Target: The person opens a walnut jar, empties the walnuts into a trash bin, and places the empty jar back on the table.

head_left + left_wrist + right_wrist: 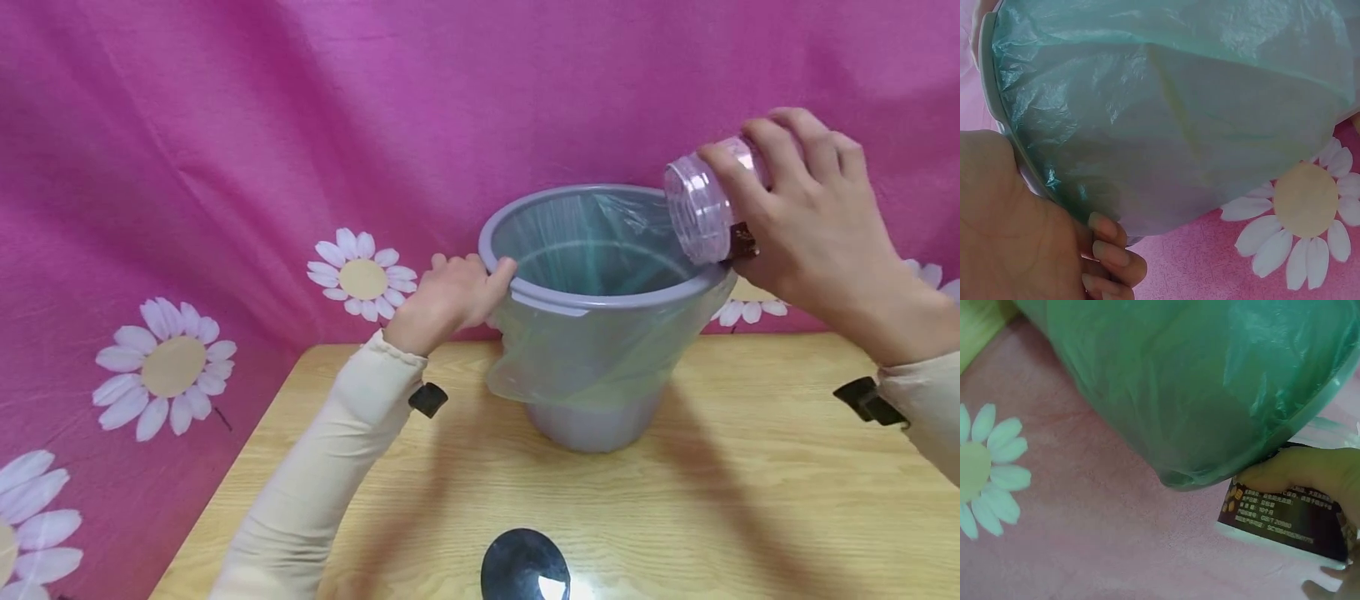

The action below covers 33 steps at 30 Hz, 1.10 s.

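A grey waste bin (611,302) with a thin translucent green bin liner (600,354) folded over its rim stands tilted towards the wall cloth. My left hand (453,293) grips the bin's rim on the left, thumb on top; the left wrist view shows its fingers (1113,253) bent beside the liner. In my right hand (817,208) is a clear plastic jar (697,208), tipped over the bin's right rim with its open end facing left. Its dark printed label (1279,515) shows in the right wrist view. No contents can be made out inside the jar.
A shiny black oval object (525,567) lies on the wooden table (420,500) near the front edge of the head view. Behind the table hangs a pink cloth (420,108) with large white flowers.
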{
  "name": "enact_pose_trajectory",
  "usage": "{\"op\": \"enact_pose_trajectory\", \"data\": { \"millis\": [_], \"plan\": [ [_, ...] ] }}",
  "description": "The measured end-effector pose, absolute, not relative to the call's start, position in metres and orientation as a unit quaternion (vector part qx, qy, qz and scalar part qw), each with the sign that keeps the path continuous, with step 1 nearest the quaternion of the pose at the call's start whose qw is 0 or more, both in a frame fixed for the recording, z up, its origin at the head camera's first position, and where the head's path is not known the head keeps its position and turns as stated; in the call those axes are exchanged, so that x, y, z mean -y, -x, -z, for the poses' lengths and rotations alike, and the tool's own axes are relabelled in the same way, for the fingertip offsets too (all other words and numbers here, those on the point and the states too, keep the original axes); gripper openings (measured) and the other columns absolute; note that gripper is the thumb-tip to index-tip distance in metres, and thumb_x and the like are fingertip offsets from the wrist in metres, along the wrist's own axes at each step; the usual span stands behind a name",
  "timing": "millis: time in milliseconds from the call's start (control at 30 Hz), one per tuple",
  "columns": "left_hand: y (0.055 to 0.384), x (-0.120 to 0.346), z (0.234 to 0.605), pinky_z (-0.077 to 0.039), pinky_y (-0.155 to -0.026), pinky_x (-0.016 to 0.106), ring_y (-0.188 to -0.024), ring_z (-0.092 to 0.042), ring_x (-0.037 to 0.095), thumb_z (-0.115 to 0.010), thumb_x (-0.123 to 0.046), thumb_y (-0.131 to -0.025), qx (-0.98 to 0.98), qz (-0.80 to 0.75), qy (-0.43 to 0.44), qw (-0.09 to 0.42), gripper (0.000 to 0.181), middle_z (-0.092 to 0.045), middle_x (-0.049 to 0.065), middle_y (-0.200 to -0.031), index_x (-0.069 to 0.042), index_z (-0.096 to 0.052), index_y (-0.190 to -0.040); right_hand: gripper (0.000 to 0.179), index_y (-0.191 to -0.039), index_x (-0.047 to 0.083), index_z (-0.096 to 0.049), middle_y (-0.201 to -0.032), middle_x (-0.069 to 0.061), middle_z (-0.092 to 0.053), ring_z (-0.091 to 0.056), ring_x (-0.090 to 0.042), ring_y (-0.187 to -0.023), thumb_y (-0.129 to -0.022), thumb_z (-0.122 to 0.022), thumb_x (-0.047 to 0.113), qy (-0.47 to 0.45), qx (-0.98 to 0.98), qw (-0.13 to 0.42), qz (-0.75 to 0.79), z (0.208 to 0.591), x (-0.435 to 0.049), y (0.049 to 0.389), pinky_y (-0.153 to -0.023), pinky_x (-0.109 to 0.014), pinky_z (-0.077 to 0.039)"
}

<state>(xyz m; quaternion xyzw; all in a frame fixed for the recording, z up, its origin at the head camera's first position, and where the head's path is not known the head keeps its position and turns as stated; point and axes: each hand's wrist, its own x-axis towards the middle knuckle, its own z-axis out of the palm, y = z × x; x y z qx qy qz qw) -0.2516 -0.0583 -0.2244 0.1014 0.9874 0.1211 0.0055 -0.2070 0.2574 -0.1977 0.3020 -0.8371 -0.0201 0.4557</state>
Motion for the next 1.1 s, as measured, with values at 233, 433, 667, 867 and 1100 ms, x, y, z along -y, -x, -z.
{"op": "enact_pose_trajectory", "data": {
  "millis": [233,433,667,867,1100],
  "plan": [
    [0.253,0.060,0.223,-0.038,-0.090,0.044,-0.104,-0.039,0.033,-0.020,-0.052,-0.093,-0.988,-0.120,-0.101,0.003,0.061,-0.055,0.015,-0.112,-0.003,-0.055,-0.106,0.114,-0.138,0.005,-0.039,-0.131,-0.032,-0.041,-0.034,-0.050,-0.125,-0.036,-0.090,0.005,-0.235,0.882,0.404,-0.055,0.197,-0.264,0.199,-0.087,-0.071,-0.031],
    [0.254,0.062,0.224,-0.038,-0.089,0.044,-0.103,-0.040,0.033,-0.020,-0.051,-0.092,-0.988,-0.118,-0.098,0.008,0.060,-0.055,0.015,-0.110,-0.004,-0.054,-0.104,0.115,-0.140,0.003,-0.039,-0.133,-0.029,-0.041,-0.034,-0.050,-0.126,-0.038,-0.092,0.009,-0.213,0.892,0.386,-0.097,0.199,-0.267,0.195,-0.094,-0.070,-0.029],
    [0.255,0.065,0.225,-0.037,-0.089,0.044,-0.100,-0.040,0.033,-0.019,-0.050,-0.092,-0.988,-0.115,-0.102,-0.002,0.060,-0.056,0.015,-0.111,-0.003,-0.055,-0.105,0.115,-0.142,0.003,-0.039,-0.134,-0.030,-0.044,-0.035,-0.050,-0.127,-0.040,-0.091,0.012,-0.215,0.888,0.374,-0.161,0.199,-0.267,0.189,-0.111,-0.057,-0.021],
    [0.256,0.065,0.225,-0.037,-0.089,0.043,-0.100,-0.040,0.032,-0.020,-0.049,-0.092,-0.987,-0.124,-0.100,0.003,0.059,-0.054,0.014,-0.108,-0.003,-0.054,-0.104,0.116,-0.145,0.006,-0.035,-0.136,-0.029,-0.042,-0.032,-0.050,-0.130,-0.045,-0.092,0.014,-0.188,0.905,0.341,-0.170,0.199,-0.269,0.180,-0.110,-0.060,-0.020],
    [0.255,0.062,0.223,-0.035,-0.090,0.046,-0.099,-0.040,0.031,-0.021,-0.049,-0.092,-0.989,-0.109,-0.095,-0.004,0.058,-0.054,0.015,-0.106,-0.003,-0.054,-0.103,0.112,-0.138,0.006,-0.046,-0.117,-0.021,-0.057,-0.050,-0.027,-0.109,-0.039,-0.097,0.014,-0.185,0.894,0.340,-0.225,0.202,-0.277,0.173,-0.105,-0.030,-0.032]
  ]
}}
